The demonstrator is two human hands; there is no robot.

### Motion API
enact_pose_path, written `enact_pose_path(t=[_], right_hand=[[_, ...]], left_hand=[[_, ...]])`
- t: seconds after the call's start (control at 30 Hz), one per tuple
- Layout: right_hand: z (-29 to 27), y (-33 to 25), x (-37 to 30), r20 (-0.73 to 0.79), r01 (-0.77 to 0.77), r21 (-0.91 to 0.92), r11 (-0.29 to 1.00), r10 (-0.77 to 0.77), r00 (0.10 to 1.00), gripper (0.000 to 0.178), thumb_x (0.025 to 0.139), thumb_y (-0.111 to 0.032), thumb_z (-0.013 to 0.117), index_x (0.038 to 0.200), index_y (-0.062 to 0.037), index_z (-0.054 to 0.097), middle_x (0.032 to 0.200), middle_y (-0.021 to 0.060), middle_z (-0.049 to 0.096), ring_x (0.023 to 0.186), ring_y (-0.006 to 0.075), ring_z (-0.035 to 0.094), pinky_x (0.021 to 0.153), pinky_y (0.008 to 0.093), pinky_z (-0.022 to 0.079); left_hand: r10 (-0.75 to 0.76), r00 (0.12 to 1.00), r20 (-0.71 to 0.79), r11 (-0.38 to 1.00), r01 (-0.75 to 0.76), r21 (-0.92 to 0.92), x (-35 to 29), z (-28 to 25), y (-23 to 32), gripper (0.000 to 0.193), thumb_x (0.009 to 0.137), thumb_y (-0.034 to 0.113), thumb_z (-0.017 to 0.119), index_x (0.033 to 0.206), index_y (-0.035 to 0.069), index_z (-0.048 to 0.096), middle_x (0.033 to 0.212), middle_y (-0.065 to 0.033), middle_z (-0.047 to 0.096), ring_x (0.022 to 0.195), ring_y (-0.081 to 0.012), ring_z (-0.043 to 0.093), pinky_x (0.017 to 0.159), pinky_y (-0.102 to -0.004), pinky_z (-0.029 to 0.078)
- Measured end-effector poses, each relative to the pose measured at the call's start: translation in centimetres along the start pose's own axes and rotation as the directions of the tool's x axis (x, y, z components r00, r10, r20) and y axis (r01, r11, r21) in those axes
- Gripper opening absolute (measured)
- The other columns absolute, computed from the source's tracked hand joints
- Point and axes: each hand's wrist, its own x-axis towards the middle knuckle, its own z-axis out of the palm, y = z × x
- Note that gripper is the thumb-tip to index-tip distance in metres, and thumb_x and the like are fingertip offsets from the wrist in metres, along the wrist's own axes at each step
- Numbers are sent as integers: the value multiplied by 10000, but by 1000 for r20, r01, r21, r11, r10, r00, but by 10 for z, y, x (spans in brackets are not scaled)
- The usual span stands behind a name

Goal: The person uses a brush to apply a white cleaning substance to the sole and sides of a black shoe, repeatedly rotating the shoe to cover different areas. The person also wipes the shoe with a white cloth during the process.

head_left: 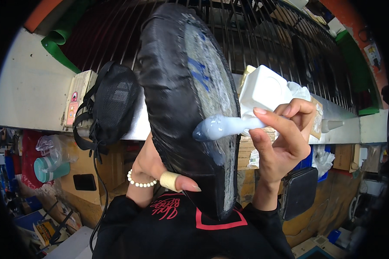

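A black leather shoe upper (pixel 166 69), gathered in folds, stands on end before me, its grey underside with blue marks (pixel 199 75) facing right. My left hand (pixel 164 172) holds it low down; beige tape wraps the thumb, and the fingers are hidden behind the shoe. In my right hand (pixel 283 138), thumb and fingers pinch the handle of a glue brush (pixel 229 126) coated in pale bluish-white. Its dark tip touches the black leather beside the underside's edge. Wet whitish glue shows on the leather just below the tip.
A white plastic container (pixel 263 88) stands on the bench behind my right hand. Left of the shoe lie a black mesh bag (pixel 114 101) with straps and a box (pixel 80 93). Metal bars (pixel 276 39) span the far side. Below the bench are a phone (pixel 85 182) and a teal tub (pixel 49 168).
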Motion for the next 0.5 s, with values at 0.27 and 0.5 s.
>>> enact_pose_path(t=[0.27,0.5], right_hand=[[-7,-3,20,-13,144,-115,983,-147,989,365,718,-257,907,1021,-77,812,1038,35,410,860,144,461,791,284,399],[-14,-6,29,-37,185,-188,965,-195,980,307,806,-247,873,1023,-43,799,1025,36,428,851,132,467,806,276,399]], left_hand=[[33,993,117,967,-62,249,7,5,4,1026,504,155,1015,1369,-61,507,1227,-143,664,1127,-236,646,999,-368,513],[51,987,154,944,-98,315,9,7,1,1012,488,214,1027,1332,-55,537,1210,-135,667,1109,-239,646,995,-363,500]])
